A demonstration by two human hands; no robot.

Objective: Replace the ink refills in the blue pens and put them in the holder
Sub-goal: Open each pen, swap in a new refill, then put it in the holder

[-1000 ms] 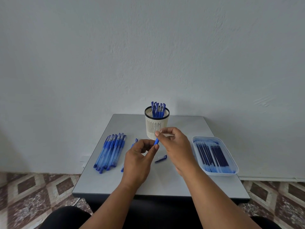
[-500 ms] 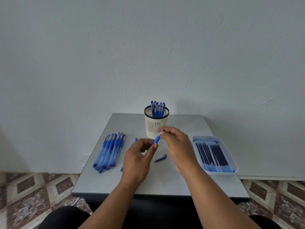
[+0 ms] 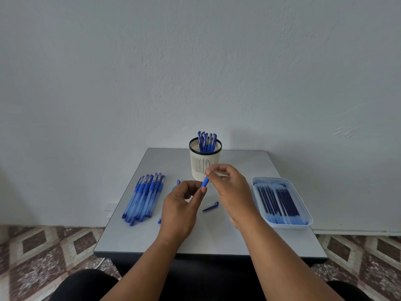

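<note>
My left hand (image 3: 181,210) grips a blue pen (image 3: 204,182) whose barrel runs under the palm, its far end showing near the table at lower left. My right hand (image 3: 230,187) pinches the pen's tip section between thumb and forefinger, just in front of the cream pen holder (image 3: 205,165). The holder has a black rim and several blue pens standing in it. A loose blue cap (image 3: 210,206) lies on the table below my hands. A bundle of blue pens (image 3: 144,197) lies at the left. A clear tray (image 3: 308,216) of ink refills sits at the right.
The grey table (image 3: 152,240) stands against a white wall. Patterned floor tiles show on both sides. My dark-clothed knees are under the front edge.
My right hand has lifted slightly and drawn the pen's tip end up and away from my left hand. The left hand has stayed almost still.
</note>
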